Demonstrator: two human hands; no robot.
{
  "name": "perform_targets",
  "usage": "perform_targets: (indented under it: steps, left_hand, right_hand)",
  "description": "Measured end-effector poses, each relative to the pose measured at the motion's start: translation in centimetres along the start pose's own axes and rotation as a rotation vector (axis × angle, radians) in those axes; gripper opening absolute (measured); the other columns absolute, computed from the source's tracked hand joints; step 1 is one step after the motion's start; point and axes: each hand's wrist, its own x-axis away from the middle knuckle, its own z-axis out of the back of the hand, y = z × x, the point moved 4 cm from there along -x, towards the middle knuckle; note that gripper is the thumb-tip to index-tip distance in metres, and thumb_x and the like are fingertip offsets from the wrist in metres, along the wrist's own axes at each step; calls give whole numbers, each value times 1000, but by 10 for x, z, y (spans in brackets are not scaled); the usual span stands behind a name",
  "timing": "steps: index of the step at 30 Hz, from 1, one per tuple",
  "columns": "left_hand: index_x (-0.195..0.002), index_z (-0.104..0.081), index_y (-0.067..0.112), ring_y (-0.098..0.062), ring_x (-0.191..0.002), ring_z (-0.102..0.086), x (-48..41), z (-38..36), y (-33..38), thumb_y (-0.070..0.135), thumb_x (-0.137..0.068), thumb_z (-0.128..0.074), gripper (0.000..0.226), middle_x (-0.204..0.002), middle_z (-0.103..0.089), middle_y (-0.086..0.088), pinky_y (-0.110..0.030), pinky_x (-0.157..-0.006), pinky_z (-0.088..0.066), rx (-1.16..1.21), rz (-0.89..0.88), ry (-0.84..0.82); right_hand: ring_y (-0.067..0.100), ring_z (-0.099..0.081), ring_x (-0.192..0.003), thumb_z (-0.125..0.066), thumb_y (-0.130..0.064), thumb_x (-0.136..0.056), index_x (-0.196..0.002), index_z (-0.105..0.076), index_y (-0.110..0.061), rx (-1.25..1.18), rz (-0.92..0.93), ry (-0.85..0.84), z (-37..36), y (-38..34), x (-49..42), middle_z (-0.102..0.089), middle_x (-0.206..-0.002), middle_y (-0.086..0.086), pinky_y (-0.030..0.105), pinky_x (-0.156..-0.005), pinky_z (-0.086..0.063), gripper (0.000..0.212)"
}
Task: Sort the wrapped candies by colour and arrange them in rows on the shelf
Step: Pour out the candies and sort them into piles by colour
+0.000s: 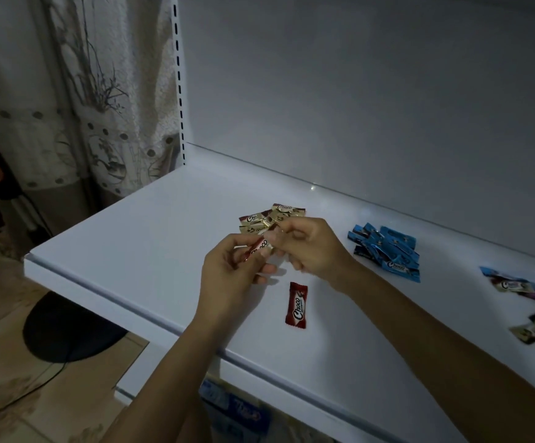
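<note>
The white shelf (132, 244) fills most of the view, and its right end runs out of frame. To its left hangs a patterned curtain (84, 107). Both forearms come up from the bottom edge and the hands meet over the middle of the shelf. The left hand (228, 276) curls round a held red candy (258, 247) that is tilted, with its lower end hidden by the fingers. The right hand (311, 247) has thumb and forefinger closed at the candy's upper end. It appears to pinch that end, though the tips blur into the gold pile (287, 211) just behind them. The hands cover the near part of that pile. To the right, well apart, lies a blue pile (387, 251). At the far right edge a mixed heap (528, 302) is smeared and cut off. A loose red candy (297, 305) lies flat near the shelf's front, just below the hands.
</note>
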Motion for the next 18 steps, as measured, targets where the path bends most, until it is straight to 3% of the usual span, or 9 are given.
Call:
perform_targets:
  steps: [2, 6, 8, 11, 16, 18]
  left_hand:
    - [-112, -58, 14, -7, -76, -69, -2, 1, -7, 13, -91, -61, 21, -92, -72, 7, -17, -59, -53, -103, -8, 27]
    - [-120, -52, 27, -2, -96, -61, -4, 2, -17, 29, -94, -58, 27, -107, -60, 22, -26, -79, -55, -318, -17, 55]
    - [-115, -54, 29, 1, -95, -60, -4, 0, -16, 31, -94, -56, 22, -102, -60, 24, -20, -78, -53, -374, -29, 29]
    - [-109, -55, 32, 7, -89, -59, -2, -3, -14, 31, -94, -55, 15, -93, -61, 26, -12, -71, -51, -443, -52, 0]
    - [-107, -60, 23, 2, -85, -60, -1, -7, -11, 27, -95, -55, 14, -94, -65, 16, -19, -73, -51, -523, -70, -12]
    - [-105, -61, 24, -3, -86, -61, 0, -10, -10, 28, -96, -53, 13, -97, -66, 13, -29, -75, -56, -541, -58, -18]
  right_hand:
    - [6, -47, -38, -64, -15, -89, -84, -66, -6, -28, -11, 44, 7, 12, -1, -66, -64, 2, 17, -36, -35, 10]
    - [7, -50, -39, -64, -11, -89, -96, -64, 2, -181, -216, 349, 35, 41, -23, -70, -77, 11, 18, -35, -36, 15]
    - [9, -51, -40, -67, -15, -87, -84, -64, -3, -33, -266, 435, 41, 51, -34, -68, -73, 11, 18, -36, -37, 13]
    - [16, -54, -56, -69, -29, -84, -61, -50, -15, 401, -244, 494, 39, 52, -44, -58, -62, 3, 25, -54, -43, 33]
    - [17, -54, -70, -65, -31, -85, -66, -43, -23, 421, -179, 514, 40, 44, -36, -52, -68, -6, 28, -58, -39, 30]
    - [16, -56, -71, -65, -35, -85, -71, -47, -23, 409, -118, 533, 51, 35, -20, -55, -71, -7, 28, -60, -43, 25]
